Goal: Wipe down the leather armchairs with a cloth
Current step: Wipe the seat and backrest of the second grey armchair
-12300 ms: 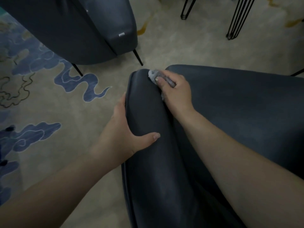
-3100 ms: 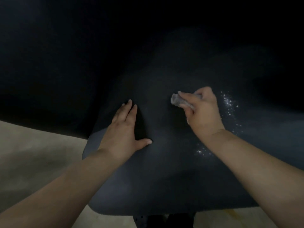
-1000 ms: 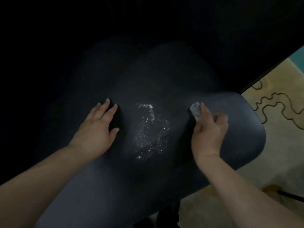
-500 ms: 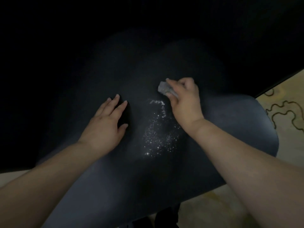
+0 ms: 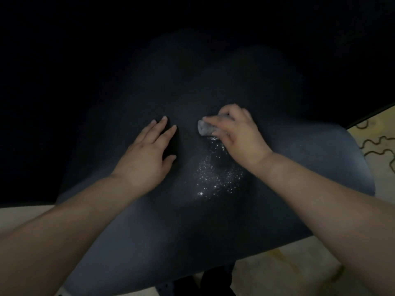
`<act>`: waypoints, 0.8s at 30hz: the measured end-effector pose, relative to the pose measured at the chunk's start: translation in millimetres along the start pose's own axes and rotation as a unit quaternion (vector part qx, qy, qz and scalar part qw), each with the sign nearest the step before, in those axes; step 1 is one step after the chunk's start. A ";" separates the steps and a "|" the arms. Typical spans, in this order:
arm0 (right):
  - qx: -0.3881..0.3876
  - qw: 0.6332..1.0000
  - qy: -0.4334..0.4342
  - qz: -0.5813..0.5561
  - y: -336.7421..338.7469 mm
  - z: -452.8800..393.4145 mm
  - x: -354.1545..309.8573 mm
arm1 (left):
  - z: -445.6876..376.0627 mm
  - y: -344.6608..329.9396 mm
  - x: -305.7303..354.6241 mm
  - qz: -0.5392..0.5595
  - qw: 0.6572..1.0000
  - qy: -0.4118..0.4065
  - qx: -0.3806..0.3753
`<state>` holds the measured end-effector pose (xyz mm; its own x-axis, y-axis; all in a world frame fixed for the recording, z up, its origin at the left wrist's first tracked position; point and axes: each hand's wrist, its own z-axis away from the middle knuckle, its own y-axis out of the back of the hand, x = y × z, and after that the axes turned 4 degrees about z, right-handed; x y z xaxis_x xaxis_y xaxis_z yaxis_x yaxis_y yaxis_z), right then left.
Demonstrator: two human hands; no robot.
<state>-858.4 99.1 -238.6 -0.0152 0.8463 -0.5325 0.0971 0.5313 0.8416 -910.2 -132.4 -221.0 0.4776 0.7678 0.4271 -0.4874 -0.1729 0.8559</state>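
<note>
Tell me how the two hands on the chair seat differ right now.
The left hand lies flat and open on the dark leather seat, fingers spread; the right hand is curled in a grip around a bunched grey cloth. The left hand is empty. The right hand sits just above the glittering specks. Both rest on the seat.

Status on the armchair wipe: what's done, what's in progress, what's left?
Done: can't confirm any finished area; most of the dark leather seat is too dim to judge. In hand: the right hand presses a bunched grey cloth onto the seat while the left hand lies flat beside it. Left: the patch of glistening specks just below the cloth is not yet wiped.
</note>
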 end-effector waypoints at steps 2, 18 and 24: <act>-0.031 0.999 0.026 -0.002 0.2 12.1 -6.7 | 2.7 -0.5 -0.4 -0.005 1.000 0.002 0.000; 0.167 0.949 -0.260 0.055 -1.2 87.5 -15.4 | 42.3 -9.5 -7.7 -0.005 1.000 0.005 -0.009; 0.166 0.949 -0.267 0.020 -49.5 91.8 -78.0 | 57.3 -14.7 -12.7 -0.010 1.000 0.009 -0.007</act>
<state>-770.7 3.2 -247.0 0.4923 0.6782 -0.5456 0.3972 0.3827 0.8341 -867.2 -175.0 -222.3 0.4747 0.7814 0.4051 -0.4881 -0.1493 0.8599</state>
